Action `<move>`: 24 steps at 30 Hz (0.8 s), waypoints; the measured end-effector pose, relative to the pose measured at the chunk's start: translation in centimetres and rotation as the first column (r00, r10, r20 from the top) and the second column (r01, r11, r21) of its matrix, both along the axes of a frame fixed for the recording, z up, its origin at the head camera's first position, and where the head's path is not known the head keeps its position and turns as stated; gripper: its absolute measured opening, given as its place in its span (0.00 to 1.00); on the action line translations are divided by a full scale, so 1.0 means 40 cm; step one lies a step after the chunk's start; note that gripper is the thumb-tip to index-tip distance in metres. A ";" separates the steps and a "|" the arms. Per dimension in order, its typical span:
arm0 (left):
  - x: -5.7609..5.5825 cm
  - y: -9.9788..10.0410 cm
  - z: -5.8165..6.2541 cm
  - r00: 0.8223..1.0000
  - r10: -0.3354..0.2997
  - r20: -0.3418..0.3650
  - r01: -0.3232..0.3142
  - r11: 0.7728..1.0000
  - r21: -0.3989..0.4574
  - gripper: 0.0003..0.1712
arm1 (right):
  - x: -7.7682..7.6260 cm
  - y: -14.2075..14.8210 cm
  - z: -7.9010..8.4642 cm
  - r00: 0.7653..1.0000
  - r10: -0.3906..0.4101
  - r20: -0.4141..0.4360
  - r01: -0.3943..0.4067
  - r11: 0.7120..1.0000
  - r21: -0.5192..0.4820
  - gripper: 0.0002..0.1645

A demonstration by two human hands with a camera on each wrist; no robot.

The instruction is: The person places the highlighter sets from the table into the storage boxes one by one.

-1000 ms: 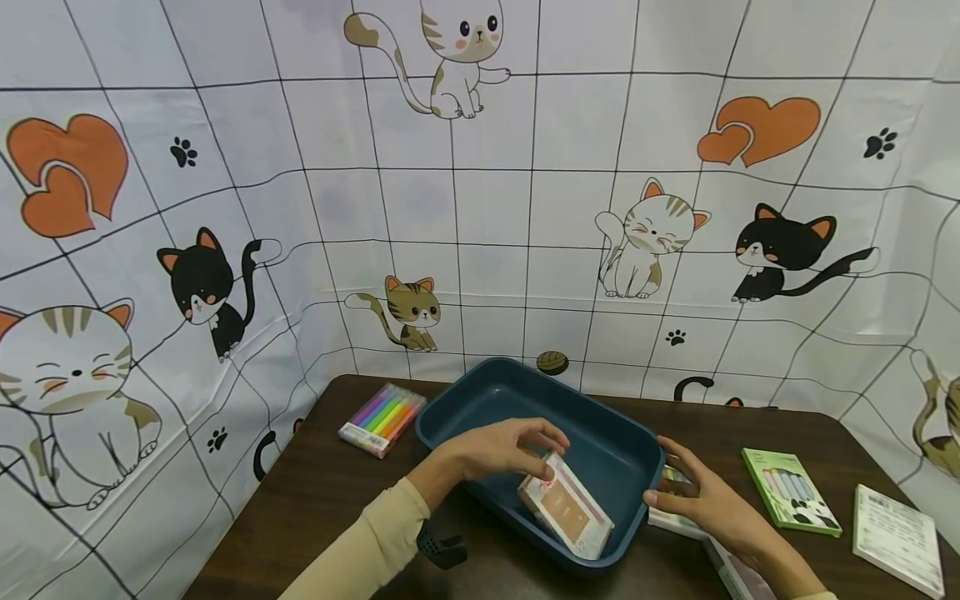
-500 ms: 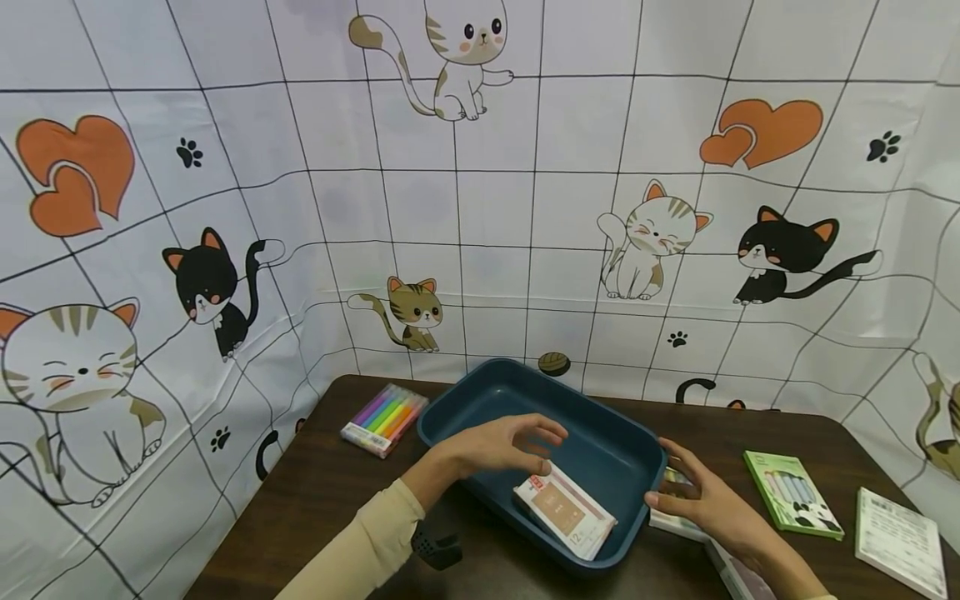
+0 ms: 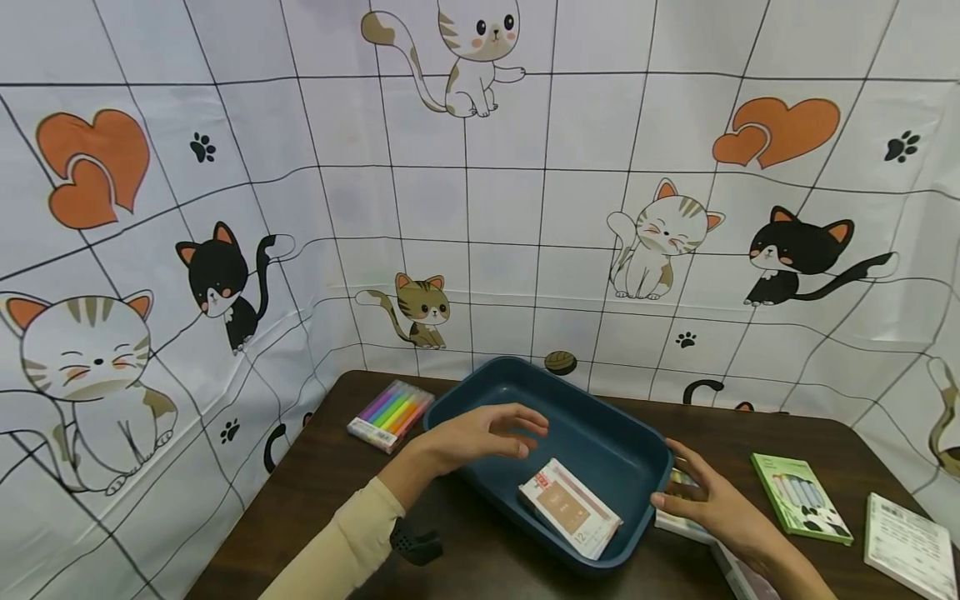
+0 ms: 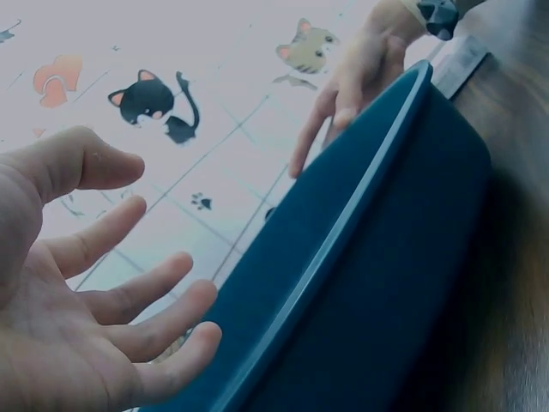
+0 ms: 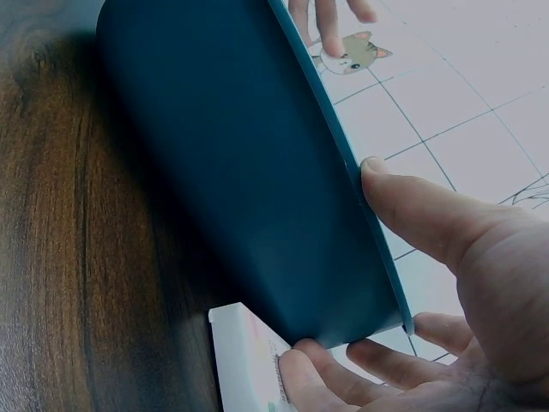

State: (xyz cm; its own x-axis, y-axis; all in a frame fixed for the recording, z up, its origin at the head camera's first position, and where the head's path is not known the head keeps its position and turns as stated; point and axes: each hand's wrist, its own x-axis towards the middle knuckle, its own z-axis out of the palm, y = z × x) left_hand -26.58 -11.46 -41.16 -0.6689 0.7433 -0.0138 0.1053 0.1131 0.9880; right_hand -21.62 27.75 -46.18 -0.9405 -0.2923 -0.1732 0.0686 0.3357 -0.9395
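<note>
A white box with a tan panel (image 3: 570, 508) lies flat inside the blue rectangular bin (image 3: 517, 383), toward its near right side. My left hand (image 3: 480, 437) hovers over the bin's left part, fingers loosely bent and apart, with nothing in them. The left wrist view shows that palm and its spread fingers (image 4: 129, 300) beside the bin wall. At the bin's right corner, my right hand (image 3: 712, 500) touches the rim from outside. In the right wrist view its thumb (image 5: 412, 202) rests against the rim, while the other fingers (image 5: 326, 382) spread around the corner near a white box (image 5: 244, 360).
A pack of coloured markers (image 3: 390, 414) lies left of the bin. On the right are a green box with pens pictured on it (image 3: 801, 497) and a white box (image 3: 909, 542). More boxes (image 3: 682, 521) lie partly under my right hand. A cat-printed sheet (image 3: 495, 208) hangs behind the table.
My left hand has let go of the tan-panelled box, which has settled flat in the bin. That hand has risen and moved left. My right hand stays at the bin's corner.
</note>
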 end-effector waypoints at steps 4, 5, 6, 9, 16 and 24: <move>-0.001 -0.032 0.003 1.000 0.025 -0.015 -0.025 1.000 0.018 0.27 | 0.001 0.000 0.000 1.000 0.004 -0.005 -0.004 1.000 -0.003 0.59; 0.000 -0.040 0.003 0.999 0.035 -0.020 -0.034 0.999 0.022 0.27 | 0.002 0.000 -0.001 1.000 0.003 -0.003 -0.003 1.000 -0.005 0.59; 0.000 -0.048 0.003 0.999 0.048 -0.024 -0.047 0.999 0.025 0.27 | 0.002 0.001 -0.002 1.000 0.006 -0.004 -0.006 1.000 -0.007 0.59; 0.003 -0.069 0.005 0.996 0.083 -0.023 -0.082 0.996 0.031 0.26 | 0.003 0.002 -0.004 1.000 0.002 0.005 -0.002 1.000 -0.010 0.59; 0.016 -0.109 0.009 0.990 0.132 -0.038 -0.130 0.990 0.059 0.27 | 0.006 0.006 -0.006 1.000 0.007 -0.003 -0.007 1.000 -0.002 0.59; 0.030 -0.160 0.011 0.965 0.260 -0.037 -0.255 0.961 0.104 0.23 | 0.003 0.004 -0.008 1.000 0.013 0.000 -0.013 1.000 -0.010 0.59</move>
